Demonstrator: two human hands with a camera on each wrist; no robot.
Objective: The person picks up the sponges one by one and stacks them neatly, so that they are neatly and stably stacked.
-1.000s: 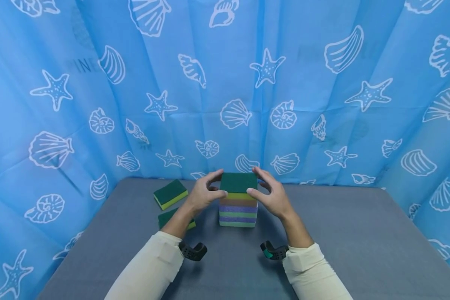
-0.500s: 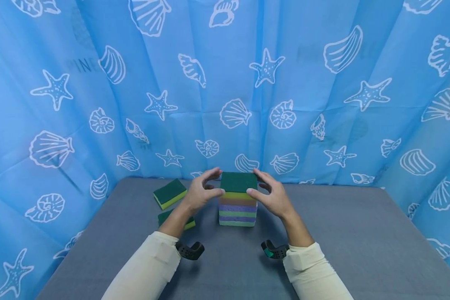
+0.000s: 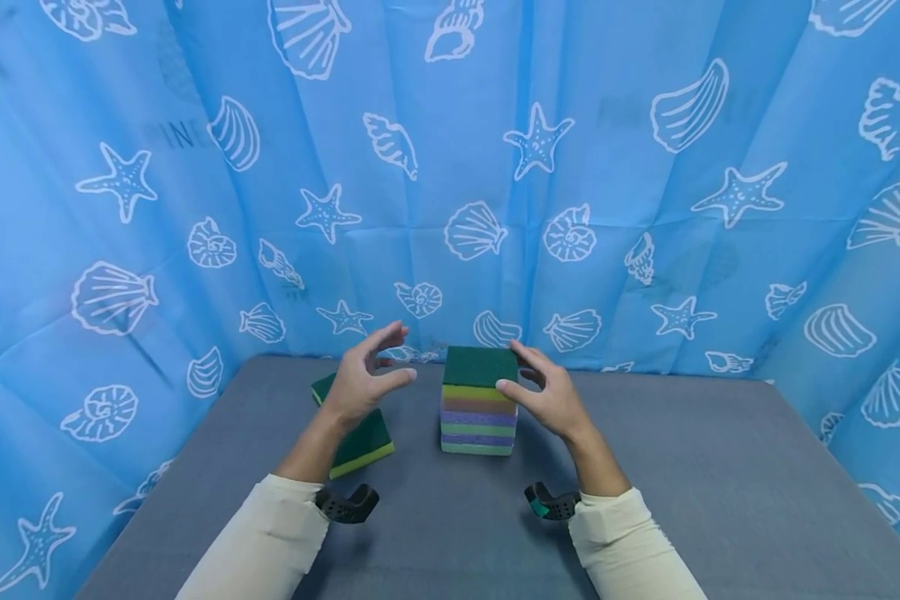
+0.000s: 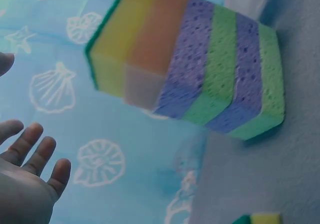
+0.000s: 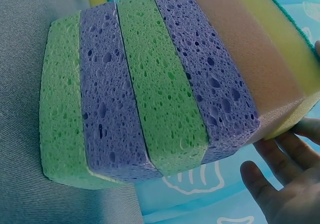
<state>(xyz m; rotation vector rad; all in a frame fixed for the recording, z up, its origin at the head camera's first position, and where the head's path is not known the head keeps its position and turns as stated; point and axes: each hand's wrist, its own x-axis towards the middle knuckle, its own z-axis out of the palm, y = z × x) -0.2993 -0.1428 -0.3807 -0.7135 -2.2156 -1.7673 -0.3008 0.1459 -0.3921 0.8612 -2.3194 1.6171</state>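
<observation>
A tall stack of sponges (image 3: 478,429) stands on the grey table, its lower layers alternating green and purple. Above these lies a brownish sponge (image 5: 235,49), topped by a yellow scrub sponge (image 3: 482,367) with a dark green pad facing up. My right hand (image 3: 551,400) holds this top sponge at its right side, thumb on the front corner and fingers toward the back. To the left of the stack, my left hand (image 3: 360,379) hovers with spread fingers and touches nothing; its fingers (image 4: 42,156) show apart from the stack in the left wrist view.
Under and behind my left forearm lie two more green-and-yellow scrub sponges, a nearer sponge (image 3: 363,442) and a farther sponge (image 3: 322,387) mostly hidden by the hand. A blue curtain (image 3: 480,167) with white shells hangs behind the table (image 3: 682,483).
My left hand has come off the top sponge and moved left, over the loose sponges. The right hand keeps its place at the stack, and the head view has shifted slightly.
</observation>
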